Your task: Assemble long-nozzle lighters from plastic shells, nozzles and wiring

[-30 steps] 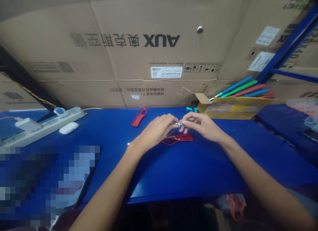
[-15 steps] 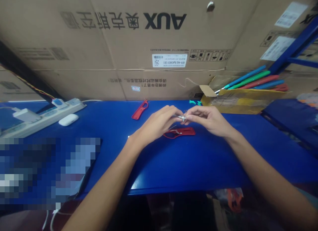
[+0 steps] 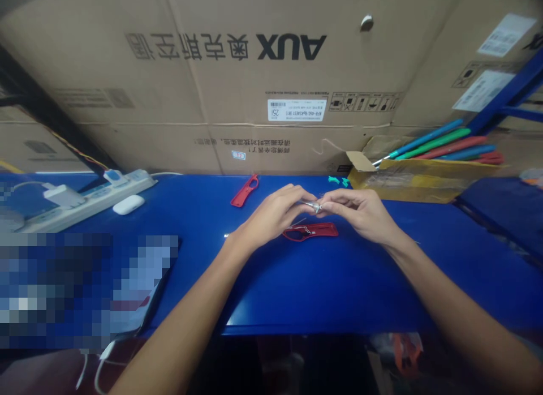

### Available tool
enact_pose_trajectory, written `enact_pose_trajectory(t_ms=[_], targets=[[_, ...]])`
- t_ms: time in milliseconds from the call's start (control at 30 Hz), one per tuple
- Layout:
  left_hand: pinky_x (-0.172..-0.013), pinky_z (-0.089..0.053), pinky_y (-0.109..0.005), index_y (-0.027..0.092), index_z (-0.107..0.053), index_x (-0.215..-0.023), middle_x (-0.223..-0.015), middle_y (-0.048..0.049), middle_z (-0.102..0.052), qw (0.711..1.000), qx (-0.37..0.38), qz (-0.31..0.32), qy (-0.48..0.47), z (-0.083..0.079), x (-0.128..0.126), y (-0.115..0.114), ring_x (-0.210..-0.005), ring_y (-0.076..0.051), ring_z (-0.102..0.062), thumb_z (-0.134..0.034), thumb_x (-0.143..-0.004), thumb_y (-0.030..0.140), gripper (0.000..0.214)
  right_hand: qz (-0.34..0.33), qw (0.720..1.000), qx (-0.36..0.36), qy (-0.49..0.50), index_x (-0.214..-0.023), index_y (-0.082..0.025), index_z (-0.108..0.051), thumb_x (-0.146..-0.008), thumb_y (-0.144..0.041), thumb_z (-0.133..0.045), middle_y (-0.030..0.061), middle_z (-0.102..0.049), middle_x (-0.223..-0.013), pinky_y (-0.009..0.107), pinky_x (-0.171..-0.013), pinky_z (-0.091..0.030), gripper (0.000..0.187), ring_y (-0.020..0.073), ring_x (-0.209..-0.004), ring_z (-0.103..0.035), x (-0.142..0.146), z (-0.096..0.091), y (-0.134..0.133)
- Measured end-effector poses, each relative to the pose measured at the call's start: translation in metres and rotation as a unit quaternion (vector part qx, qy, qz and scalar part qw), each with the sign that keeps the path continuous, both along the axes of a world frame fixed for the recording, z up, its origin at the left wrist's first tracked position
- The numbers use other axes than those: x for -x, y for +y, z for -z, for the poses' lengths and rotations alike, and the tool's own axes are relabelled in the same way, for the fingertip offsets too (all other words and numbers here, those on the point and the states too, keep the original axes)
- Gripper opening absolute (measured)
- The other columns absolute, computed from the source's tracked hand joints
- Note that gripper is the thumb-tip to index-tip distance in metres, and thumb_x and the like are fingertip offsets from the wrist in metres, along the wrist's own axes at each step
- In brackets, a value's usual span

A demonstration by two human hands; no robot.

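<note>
A small silver metal part (image 3: 316, 206) is pinched between the fingertips of both hands; its exact kind is too small to tell. My left hand (image 3: 278, 213) is closed on its thin, pointed-looking left end. From the other side, my right hand (image 3: 360, 211) grips it with thumb and fingers, hiding its right end. Just below the hands lies a red plastic handle piece (image 3: 326, 230) with a loop at its left end and thin metal bits on it. A second red looped handle piece (image 3: 244, 192) rests farther back to the left.
Behind stands a big cardboard sheet (image 3: 203, 101). An open carton (image 3: 416, 183) with blue, green and red handled tools is at back right, two small green pieces (image 3: 334, 180) beside it. On the left are a power strip (image 3: 93, 205), a white case (image 3: 128, 204) and a blurred-out device (image 3: 144, 282).
The whole view has shifted slightly, so everything sits a little lower and to the right. Both hands stay together on the metal part, with only slight finger movement.
</note>
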State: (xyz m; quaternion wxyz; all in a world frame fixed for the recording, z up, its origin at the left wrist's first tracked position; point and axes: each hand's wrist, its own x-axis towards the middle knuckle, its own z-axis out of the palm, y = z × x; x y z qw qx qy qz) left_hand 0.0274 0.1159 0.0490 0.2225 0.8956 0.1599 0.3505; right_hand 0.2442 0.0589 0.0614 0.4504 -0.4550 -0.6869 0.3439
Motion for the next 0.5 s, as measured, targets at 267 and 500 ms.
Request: enact_pose_trajectory(t_ms=[267,500], targets=[[-0.086,-0.048,-0.033,0.018,-0.066,-0.107,-0.100,-0.0060,-0.071,0.999,-0.001,-0.014,-0.035,0.0035,-0.0032,0.0014,-0.092,-0.019,-0.062,-0.056,-0.101,0.027,0.015,0.002,0.999,-0.011,0.033,-0.084,-0.022,-0.075,-0.084,-0.049,-0.076,0.0034,-0.078,-0.085,0.040,-0.082,-0.062,0.026,0.0223,-0.079,-0.075,0.0018,0.0022,0.0010],[-0.088,-0.048,-0.034,0.019,-0.066,-0.108,-0.103,-0.0062,-0.071,0.999,0.013,-0.019,-0.044,0.0092,-0.0049,0.0040,-0.096,-0.019,-0.063,-0.056,-0.102,0.027,0.015,0.012,0.998,-0.023,0.054,-0.084,-0.024,-0.076,-0.084,-0.045,-0.077,0.0015,-0.078,-0.084,0.041,-0.080,-0.064,0.021,0.0220,-0.078,-0.076,0.0062,0.0061,0.0000]])
